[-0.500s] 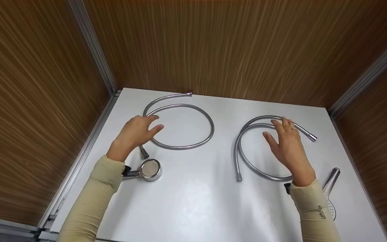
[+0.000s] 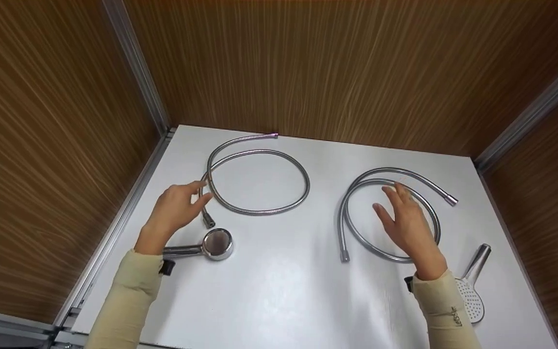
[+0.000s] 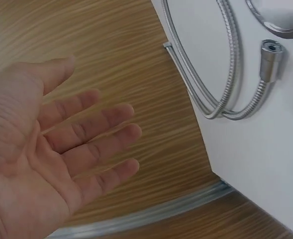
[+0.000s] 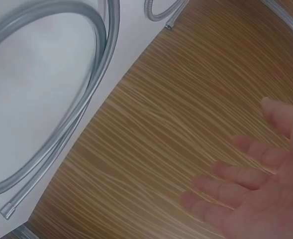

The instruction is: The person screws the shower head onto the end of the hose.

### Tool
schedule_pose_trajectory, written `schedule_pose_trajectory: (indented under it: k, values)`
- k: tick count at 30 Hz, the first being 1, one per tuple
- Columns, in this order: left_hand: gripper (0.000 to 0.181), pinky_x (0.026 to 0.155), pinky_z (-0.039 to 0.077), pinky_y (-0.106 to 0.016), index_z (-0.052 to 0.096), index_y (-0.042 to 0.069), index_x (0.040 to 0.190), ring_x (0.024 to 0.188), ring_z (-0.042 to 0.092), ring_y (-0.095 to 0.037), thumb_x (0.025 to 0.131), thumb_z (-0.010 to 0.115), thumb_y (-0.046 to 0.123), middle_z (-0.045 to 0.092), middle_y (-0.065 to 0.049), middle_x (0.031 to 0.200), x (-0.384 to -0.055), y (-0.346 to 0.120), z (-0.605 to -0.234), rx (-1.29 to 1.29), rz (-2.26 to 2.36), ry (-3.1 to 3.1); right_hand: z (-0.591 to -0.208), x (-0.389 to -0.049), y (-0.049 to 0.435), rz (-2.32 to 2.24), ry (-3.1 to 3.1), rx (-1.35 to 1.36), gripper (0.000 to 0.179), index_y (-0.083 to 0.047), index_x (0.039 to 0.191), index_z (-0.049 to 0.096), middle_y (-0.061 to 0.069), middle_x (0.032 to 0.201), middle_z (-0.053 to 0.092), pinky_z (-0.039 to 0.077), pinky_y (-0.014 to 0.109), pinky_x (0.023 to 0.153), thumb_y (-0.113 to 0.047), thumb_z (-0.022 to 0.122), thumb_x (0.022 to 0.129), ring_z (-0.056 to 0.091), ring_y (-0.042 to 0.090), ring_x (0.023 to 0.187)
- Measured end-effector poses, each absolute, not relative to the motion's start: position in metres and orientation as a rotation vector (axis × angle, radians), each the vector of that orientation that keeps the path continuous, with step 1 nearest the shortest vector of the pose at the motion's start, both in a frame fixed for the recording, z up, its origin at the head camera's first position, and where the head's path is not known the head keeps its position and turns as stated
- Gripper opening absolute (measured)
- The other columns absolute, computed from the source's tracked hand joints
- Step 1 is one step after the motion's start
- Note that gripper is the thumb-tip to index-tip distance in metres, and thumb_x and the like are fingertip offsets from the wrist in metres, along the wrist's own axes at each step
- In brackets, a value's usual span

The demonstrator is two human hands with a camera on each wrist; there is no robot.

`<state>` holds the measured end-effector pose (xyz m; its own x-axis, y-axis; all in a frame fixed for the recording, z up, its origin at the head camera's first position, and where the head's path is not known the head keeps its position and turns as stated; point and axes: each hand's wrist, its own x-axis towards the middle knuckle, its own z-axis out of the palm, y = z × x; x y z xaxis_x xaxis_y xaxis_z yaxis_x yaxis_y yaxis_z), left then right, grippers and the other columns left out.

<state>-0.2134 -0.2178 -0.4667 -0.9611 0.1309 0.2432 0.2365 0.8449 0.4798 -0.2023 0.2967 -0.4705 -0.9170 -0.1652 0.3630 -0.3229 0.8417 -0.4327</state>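
My left hand (image 2: pixel 175 208) hovers over the table's left side with fingers spread loosely, holding nothing. Nearest to it are the end of a coiled metal shower hose (image 2: pixel 262 212) and a chrome shower head (image 2: pixel 218 244) with a round face, its handle partly behind the wrist. In the left wrist view, the palm and extended fingers (image 3: pixel 94 124) show, apart from the hose. My right hand (image 2: pixel 407 225), also empty and relaxed, is above a second, smoother grey shower hose (image 2: pixel 344 218). A second shower head (image 2: pixel 472 303) with a white perforated face lies beside the right forearm, whose sleeve covers part of it.
The white table (image 2: pixel 279 286) is enclosed by wood-grain panels (image 2: pixel 308 72) at the back and both sides. Metal rails (image 2: pixel 138 68) run along the panel corners. Both hoses lie in loops on the tabletop.
My left hand has drawn back toward the lower left, uncovering more of the hose and the shower head's handle. The right hand has shifted slightly down and left, exposing more of the perforated shower head.
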Motion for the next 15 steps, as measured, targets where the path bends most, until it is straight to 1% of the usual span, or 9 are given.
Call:
schedule_pose_trajectory:
  k: [3,5,8,15]
  values:
    - [0.039,0.082,0.059,-0.061,0.07,0.0,0.132,0.097,0.075,-0.046,0.103,0.069,0.026,0.076,-0.028,0.11,-0.196,-0.229,-0.484,-0.116,-0.802,-2.749,-0.476,-0.201,0.295,0.734,-2.716,0.374,0.05,0.007,0.145,0.053,0.04,0.155,0.043,0.036,0.073,0.116,-0.015,0.068,0.103,0.042,0.06,0.143]
    - [0.037,0.083,0.058,-0.062,0.07,-0.001,0.13,0.099,0.074,-0.048,0.103,0.069,0.024,0.076,-0.029,0.11,-0.185,-0.235,-0.495,0.006,-0.842,-2.703,-0.479,-0.201,0.294,0.748,-2.727,0.372,0.049,0.007,0.145,0.053,0.039,0.155,0.044,0.036,0.073,0.115,-0.016,0.067,0.104,0.042,0.06,0.143]
    - [0.037,0.087,0.057,-0.063,0.07,-0.002,0.13,0.102,0.073,-0.049,0.103,0.069,0.023,0.076,-0.03,0.111,-0.174,-0.242,-0.509,0.131,-0.908,-2.648,-0.482,-0.202,0.293,0.758,-2.739,0.373,0.048,0.005,0.146,0.053,0.039,0.155,0.044,0.036,0.074,0.115,-0.017,0.066,0.105,0.042,0.061,0.142]
    - [0.038,0.092,0.057,-0.063,0.069,-0.002,0.131,0.106,0.073,-0.048,0.103,0.068,0.024,0.076,-0.028,0.111,-0.16,-0.244,-0.529,0.283,-1.037,-2.568,-0.492,-0.198,0.299,0.772,-2.711,0.374,0.047,0.007,0.144,0.055,0.039,0.153,0.046,0.038,0.074,0.113,-0.014,0.067,0.103,0.044,0.061,0.141]
